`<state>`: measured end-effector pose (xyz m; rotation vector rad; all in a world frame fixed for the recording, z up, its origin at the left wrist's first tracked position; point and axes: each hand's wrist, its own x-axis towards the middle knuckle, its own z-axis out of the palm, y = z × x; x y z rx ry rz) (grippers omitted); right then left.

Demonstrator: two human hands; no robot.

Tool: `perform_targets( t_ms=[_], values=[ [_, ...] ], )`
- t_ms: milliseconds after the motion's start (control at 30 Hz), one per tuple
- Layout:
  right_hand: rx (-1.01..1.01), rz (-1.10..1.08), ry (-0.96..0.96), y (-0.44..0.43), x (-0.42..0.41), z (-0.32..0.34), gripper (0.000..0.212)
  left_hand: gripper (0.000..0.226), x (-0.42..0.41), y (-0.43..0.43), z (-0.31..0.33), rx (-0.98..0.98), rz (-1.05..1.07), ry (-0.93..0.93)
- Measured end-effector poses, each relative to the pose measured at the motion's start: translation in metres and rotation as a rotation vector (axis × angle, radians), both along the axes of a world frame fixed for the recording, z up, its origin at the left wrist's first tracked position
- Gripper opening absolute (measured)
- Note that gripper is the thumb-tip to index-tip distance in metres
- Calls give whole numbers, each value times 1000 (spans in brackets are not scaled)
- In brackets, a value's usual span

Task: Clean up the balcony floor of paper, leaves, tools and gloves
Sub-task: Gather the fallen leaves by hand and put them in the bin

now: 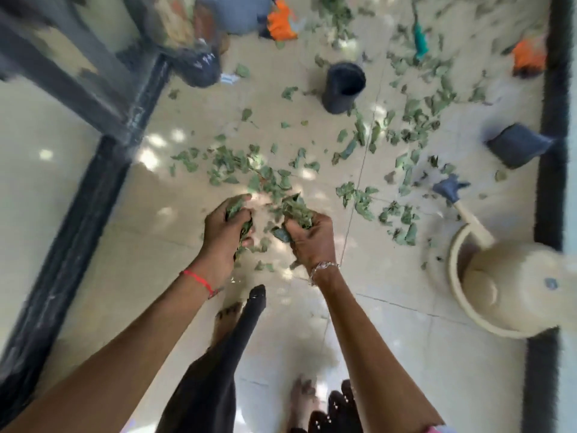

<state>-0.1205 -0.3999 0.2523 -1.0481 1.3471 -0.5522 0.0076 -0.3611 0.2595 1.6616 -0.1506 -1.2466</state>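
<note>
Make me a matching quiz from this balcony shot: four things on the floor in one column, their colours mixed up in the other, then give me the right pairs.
Things:
1. glove
2. plant pot
3. leaves
4. tub

Colours:
A. cream
B. green
C. orange
D. black

Pairs: 1-C, 2-D, 3-B, 4-A

leaves: green, crumpled, scattered widely | gloves: orange, apparently two, far end, blurred
</note>
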Motion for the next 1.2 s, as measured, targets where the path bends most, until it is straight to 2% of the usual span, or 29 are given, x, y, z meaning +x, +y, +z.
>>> perform_targets(
  t_ms=[267,367,500,567,633,733,833,933,1033,1100,1200],
  values=[
    [-117,205,-66,51,22,240,31,31,12,97,252,-78,186,-82],
    [-192,329,-57,76,31,324,26,31,14,135,339,-131,309,-93],
    [-332,501,-80,111,42,415,41,25,15,183,427,-142,427,-174],
    [-396,528,-96,130,46,449,38,24,14,203,458,-134,472,-237],
    [-483,598,-94,154,49,469,23,25,9,229,480,-131,516,-279],
    [-483,707,-119,191,58,486,8,31,1,265,497,-139,591,-314],
    [-509,876,-130,231,66,489,13,31,-5,308,501,-124,710,-301],
    [-527,1026,-163,270,69,485,4,35,-16,354,496,-135,845,-275],
    [-511,1130,-239,309,71,485,22,32,-24,402,486,-122,1000,-260],
    [-513,1194,-266,329,77,485,26,33,-26,428,477,-88,1083,-245],
    [-523,1265,-223,353,89,476,18,29,-23,455,458,-56,1200,-216]
  ],
)
